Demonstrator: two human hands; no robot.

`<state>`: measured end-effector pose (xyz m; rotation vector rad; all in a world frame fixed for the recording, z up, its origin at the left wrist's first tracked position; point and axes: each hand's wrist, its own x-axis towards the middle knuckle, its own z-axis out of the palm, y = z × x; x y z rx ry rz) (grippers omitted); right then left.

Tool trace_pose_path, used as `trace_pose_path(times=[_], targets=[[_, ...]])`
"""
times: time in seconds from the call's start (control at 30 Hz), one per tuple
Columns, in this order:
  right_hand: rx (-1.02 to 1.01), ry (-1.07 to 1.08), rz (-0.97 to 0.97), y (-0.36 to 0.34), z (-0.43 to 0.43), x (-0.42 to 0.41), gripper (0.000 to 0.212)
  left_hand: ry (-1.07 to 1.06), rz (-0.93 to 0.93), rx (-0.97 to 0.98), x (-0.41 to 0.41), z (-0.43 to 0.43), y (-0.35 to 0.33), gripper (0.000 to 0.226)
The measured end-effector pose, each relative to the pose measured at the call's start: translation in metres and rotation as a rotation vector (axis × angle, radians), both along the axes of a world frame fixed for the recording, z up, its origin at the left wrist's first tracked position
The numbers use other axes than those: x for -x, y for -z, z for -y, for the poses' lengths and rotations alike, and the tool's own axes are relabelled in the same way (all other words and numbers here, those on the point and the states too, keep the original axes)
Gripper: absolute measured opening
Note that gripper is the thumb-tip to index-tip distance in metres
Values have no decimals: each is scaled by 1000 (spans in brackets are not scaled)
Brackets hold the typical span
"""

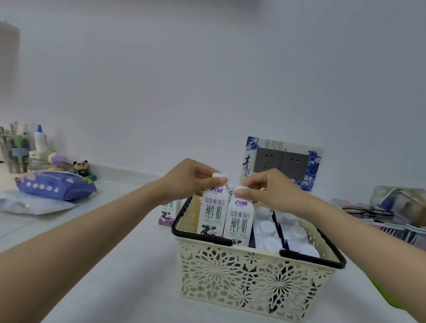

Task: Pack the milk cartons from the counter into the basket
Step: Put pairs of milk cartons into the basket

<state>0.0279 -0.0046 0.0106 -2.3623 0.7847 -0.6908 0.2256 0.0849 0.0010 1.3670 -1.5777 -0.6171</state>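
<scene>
Milk cartons are going into the basket (255, 280) two at a time: the left carton (213, 211) and the right carton (239, 222) stand upright and side by side, touching, with their lower ends already below the rim at the basket's near left corner. Each is pinched at its white screw cap, the left hand (186, 178) closing thumb and fingers on the left carton's cap, the right hand (267, 188) doing the same on the right one. Judging by how much of both cartons shows above the rim, they seem not to be fully seated, so the step in hand is lowering this pair; the next move calls for easing them straight down until they rest on the bottom, then letting go of the caps. Both cartons are white, gable-topped, printed with green characters, purple lettering and a cow near the base. To their right the basket is already filled with rows of packed cartons (280, 234), seen as white caps. One more carton (167, 214) stands on the counter (133, 275) just left of the basket, partly hidden by the left forearm, so it is likely to be fetched next. The basket is cream, with cut-out flower walls and dark handles (199, 235) folded along its rim.
</scene>
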Motion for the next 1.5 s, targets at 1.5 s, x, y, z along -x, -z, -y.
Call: trace_pose_path(times=[1.5], targets=[[-204,57,-140,-1,82,-78,51,-397,-38,-75,-97,44,50,77]])
